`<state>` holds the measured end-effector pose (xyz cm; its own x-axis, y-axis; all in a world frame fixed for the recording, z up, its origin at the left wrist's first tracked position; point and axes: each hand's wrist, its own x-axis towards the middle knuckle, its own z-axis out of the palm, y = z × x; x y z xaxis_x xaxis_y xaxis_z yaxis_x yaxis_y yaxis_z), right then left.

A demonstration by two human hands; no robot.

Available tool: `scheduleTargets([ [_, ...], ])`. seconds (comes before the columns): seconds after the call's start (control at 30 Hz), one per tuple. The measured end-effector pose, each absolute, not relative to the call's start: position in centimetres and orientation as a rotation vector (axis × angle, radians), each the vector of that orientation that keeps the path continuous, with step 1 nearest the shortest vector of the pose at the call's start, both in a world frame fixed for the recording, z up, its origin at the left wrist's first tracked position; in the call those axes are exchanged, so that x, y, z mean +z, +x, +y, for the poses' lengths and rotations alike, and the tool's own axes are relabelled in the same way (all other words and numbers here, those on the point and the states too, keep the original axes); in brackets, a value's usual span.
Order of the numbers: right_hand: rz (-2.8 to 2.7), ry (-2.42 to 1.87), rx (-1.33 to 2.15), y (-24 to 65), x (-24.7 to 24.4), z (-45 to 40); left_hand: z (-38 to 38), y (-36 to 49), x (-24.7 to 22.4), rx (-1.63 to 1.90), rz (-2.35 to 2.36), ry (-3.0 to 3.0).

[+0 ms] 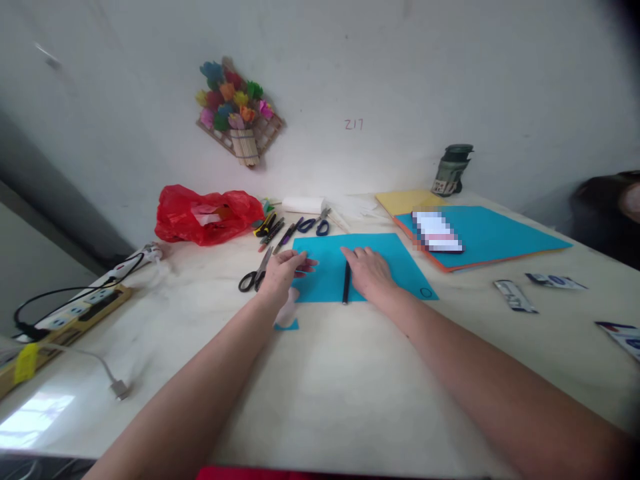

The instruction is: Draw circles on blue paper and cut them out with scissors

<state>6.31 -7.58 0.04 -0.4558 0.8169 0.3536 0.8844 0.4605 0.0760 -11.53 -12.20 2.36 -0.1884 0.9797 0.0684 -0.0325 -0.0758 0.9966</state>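
Observation:
A blue sheet of paper (327, 247) lies in front of me, with a small circle drawn near its lower right corner. My right hand (370, 272) rests on the sheet with its fingers stretched out. Close beside its thumb lies a black pen (346, 287), pointing away from me. Over the sheet's left edge is my left hand (284, 272), thumb and fingers apart, and I see nothing held in it. Black-handled scissors (261, 270) lie just left of that hand. Below it are a pale translucent piece (289, 307) and a small blue paper scrap (289, 326), partly covered.
Behind the sheet lie blue-handled scissors (315, 223), several pens (285, 237) and a white roll (303, 205). A red plastic bag (205, 217) is at the back left, a power strip (75, 312) at the left edge. Rightward are coloured sheets (505, 233), a phone (437, 233) and a bottle (451, 171).

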Motion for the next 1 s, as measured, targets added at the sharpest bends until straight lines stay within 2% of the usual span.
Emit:
scheduleTargets([
  [0.27, -2.363, -1.384, -0.339, 6.7, 0.1, -8.1, -12.5, -10.9, 1.9, 1.365, 1.23, 1.149],
  [0.43, -2.259, -1.193, -0.259, 6.9, 0.6, -8.7, -12.6, -10.4, 1.9, 1.37, 1.195, 1.045],
  [0.8, -1.93, -0.993, 0.579, 6.8, 0.6, -8.1, -12.9, -10.3, 1.6, 1.255, 1.073, 1.143],
  [1.0, -1.812, -0.939, 0.881, 6.6, 1.0, -8.8, -13.3, -9.9, 1.8, 1.197, 1.052, 1.172],
])
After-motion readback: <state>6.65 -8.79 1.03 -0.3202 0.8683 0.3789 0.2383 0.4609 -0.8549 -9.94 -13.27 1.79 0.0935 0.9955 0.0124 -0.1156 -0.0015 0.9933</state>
